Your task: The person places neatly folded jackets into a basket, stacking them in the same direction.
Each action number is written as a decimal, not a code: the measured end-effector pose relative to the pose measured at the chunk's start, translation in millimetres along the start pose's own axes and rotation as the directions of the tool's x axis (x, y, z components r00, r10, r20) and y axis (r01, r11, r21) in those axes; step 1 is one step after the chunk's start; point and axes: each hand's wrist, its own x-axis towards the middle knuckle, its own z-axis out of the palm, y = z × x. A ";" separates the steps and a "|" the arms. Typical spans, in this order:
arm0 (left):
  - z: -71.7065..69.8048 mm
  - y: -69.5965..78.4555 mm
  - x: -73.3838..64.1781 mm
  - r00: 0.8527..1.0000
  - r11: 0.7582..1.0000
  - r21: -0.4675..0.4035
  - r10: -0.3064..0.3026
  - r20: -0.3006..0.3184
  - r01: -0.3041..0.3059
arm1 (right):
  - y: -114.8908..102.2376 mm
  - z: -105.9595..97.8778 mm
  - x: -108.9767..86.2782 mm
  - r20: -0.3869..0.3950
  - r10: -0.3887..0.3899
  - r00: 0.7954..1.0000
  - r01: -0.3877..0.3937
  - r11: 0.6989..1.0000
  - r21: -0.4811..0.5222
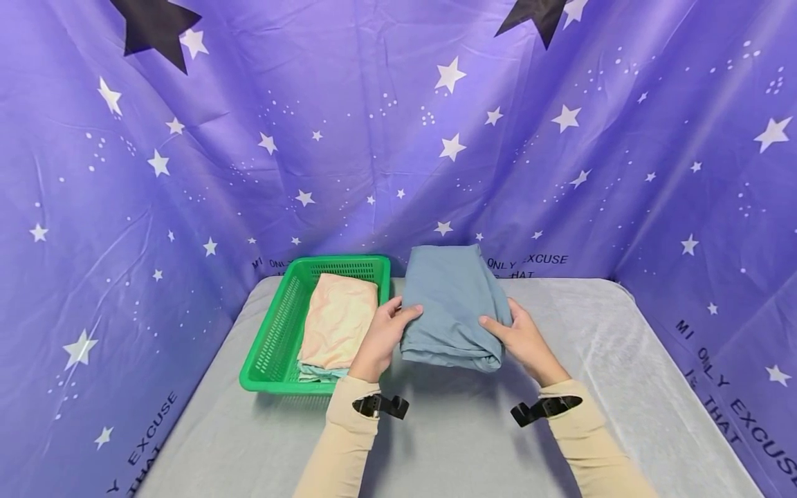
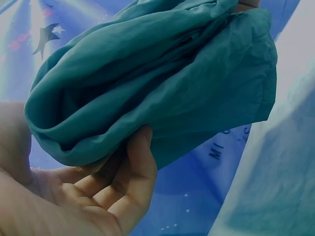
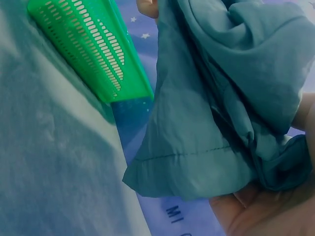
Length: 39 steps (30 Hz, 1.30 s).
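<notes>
A folded blue-grey garment is held up over the table between both hands, its layers stacked and a stitched hem hanging in the right wrist view. My left hand grips its left side, thumb on top and fingers curled beneath, as the left wrist view shows. On the opposite side my right hand pinches the edge with the thumb over the cloth. Left of the garment stands a green plastic basket, holding a folded peach garment on top of a folded light-green cloth.
A grey cloth covers the table. Purple curtains with white stars hang behind and along both sides. The basket's right rim sits close to my left hand.
</notes>
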 end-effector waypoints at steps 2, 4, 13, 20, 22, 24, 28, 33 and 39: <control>-3.5 1.6 -1.4 1.000 1.000 0.001 0.001 0.000 -0.001 | -1.4 2.6 0.3 0.009 -0.005 1.000 0.005 1.000 -0.007; -7.2 3.3 -2.9 1.000 1.000 0.001 0.004 -0.004 -0.004 | -2.4 5.4 1.2 0.022 -0.013 1.000 0.013 1.000 -0.001; -23.5 8.6 -9.1 0.999 1.000 0.010 0.030 -0.035 -0.030 | -7.9 19.8 5.5 0.068 -0.049 0.997 0.046 0.998 0.039; -41.3 9.4 -15.9 0.998 1.000 -0.027 0.013 -0.067 -0.015 | -11.4 36.9 8.6 0.110 -0.069 0.992 0.064 0.997 0.050; -47.0 9.3 -17.9 0.997 0.999 -0.044 -0.004 -0.076 0.001 | -13.1 42.3 8.9 0.123 -0.076 0.990 0.070 0.996 0.048; -51.9 9.2 -18.9 0.997 0.998 -0.053 -0.019 -0.073 0.015 | -13.4 46.6 8.9 0.131 -0.072 0.989 0.065 0.996 0.054; -63.1 9.5 -21.3 0.997 0.997 -0.067 -0.042 -0.058 0.038 | -15.7 56.5 9.9 0.142 -0.073 0.987 0.066 0.996 0.055; -81.4 12.0 -25.6 0.996 0.997 -0.061 -0.051 -0.069 0.047 | -15.7 75.0 16.2 0.163 -0.086 0.983 0.076 0.995 0.069; -106.3 13.8 -30.2 0.994 0.998 0.009 -0.059 -0.092 0.060 | -21.9 96.2 20.9 0.213 -0.092 0.973 0.078 0.994 0.073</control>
